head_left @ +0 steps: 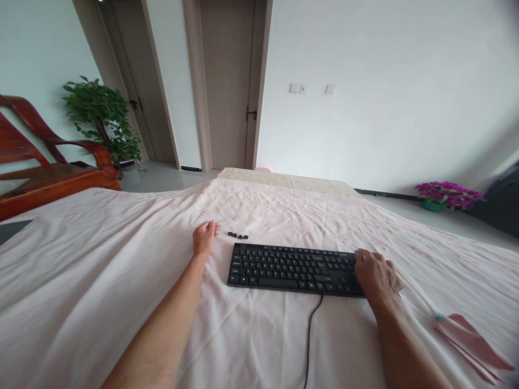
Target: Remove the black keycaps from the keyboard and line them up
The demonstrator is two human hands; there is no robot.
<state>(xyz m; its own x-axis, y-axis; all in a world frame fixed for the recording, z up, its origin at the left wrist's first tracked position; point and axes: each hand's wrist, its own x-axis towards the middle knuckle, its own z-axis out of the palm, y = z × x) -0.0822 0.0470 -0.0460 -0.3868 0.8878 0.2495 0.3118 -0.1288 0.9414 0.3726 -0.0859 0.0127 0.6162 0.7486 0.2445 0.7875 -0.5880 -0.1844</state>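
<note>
Resting over the right end of the keyboard point(279, 268), your right hand point(378, 273) covers its number keys with bent fingers; you cannot tell from here whether it grips that end or only lies on it. Your left hand point(206, 236) is closed, fingers curled in, on the cloth point(133, 270) just beyond the keyboard's far left corner; whatever it might hold is hidden. Four small black pieces point(240, 237) lie in a short row just past the keyboard's far edge, near your left fingers. The keyboard sits flat, its near edge facing you, with cloth stretching away on the left and on the far side, and a black cable point(310, 335) running from that near edge toward you. Right of the keyboard, beyond your wrist, a pale rod point(419, 294) leads to folded pink fabric point(472, 343), taking up that side. A table end point(284, 179) shows far past the keyboard. Pale legends mark the keys, and a pale marking point(343, 254) sits on the keyboard's far right border, all too small for you to read. Far to the right beyond the keyboard, a green pot point(433, 205) holds magenta flowers point(450, 193); far to its left stands a leafy plant point(99, 111), its base partly hidden.
</note>
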